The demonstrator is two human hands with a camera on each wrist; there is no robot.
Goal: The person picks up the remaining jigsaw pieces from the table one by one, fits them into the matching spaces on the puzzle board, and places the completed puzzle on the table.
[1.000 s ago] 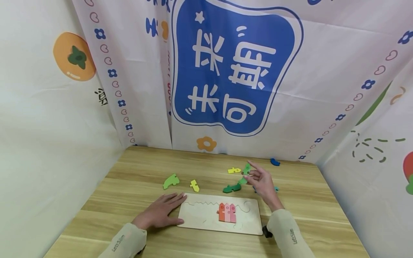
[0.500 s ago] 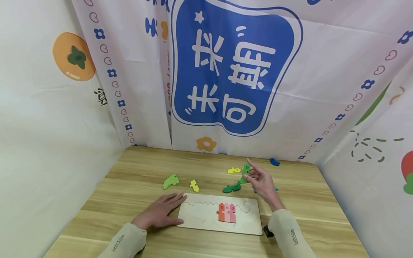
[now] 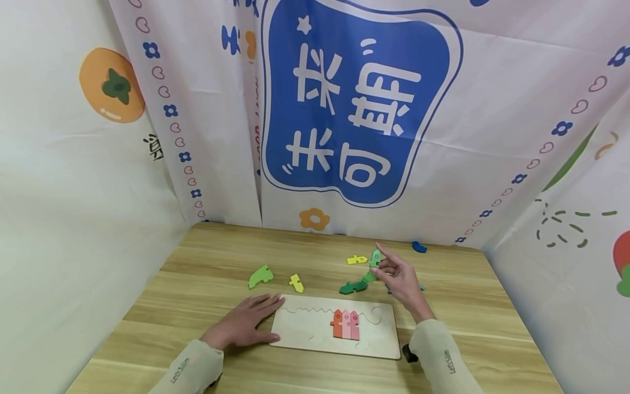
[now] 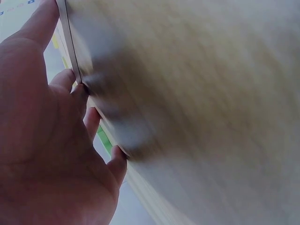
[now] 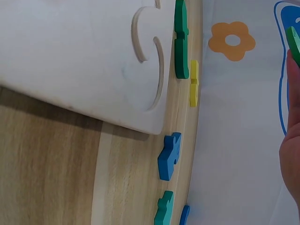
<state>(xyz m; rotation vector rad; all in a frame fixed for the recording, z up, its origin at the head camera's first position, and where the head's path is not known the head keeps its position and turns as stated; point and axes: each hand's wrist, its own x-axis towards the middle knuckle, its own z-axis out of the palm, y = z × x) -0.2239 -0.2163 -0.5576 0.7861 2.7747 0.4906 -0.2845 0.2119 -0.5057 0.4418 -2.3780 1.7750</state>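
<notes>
Between the thumb and fingers of my right hand (image 3: pixel 402 282) is a green puzzle piece (image 3: pixel 375 258), pinched above the table. A second green piece (image 3: pixel 369 276) shows just below it, beside a dark green piece (image 3: pixel 353 287). My left hand (image 3: pixel 243 323) lies with fingers spread at the left end of the pale wooden puzzle board (image 3: pixel 305 335), thumb and fingertips at its edge. An orange piece (image 3: pixel 337 325) and two pink pieces (image 3: pixel 351 326) stand side by side in the board. In the right wrist view only part of my right hand (image 5: pixel 293 136) shows, at the far right.
Behind the board lie a light green piece (image 3: pixel 261 277) and two yellow pieces (image 3: pixel 296 283). A blue piece (image 3: pixel 419 247) sits near the back edge. Another blue piece (image 5: pixel 168 157) and a teal one (image 5: pixel 164 208) lie right of the board, partly hidden by my right hand in the head view.
The green piece in my right hand has turned slightly, its face now looking lighter. My left hand and the board have stayed in place.
</notes>
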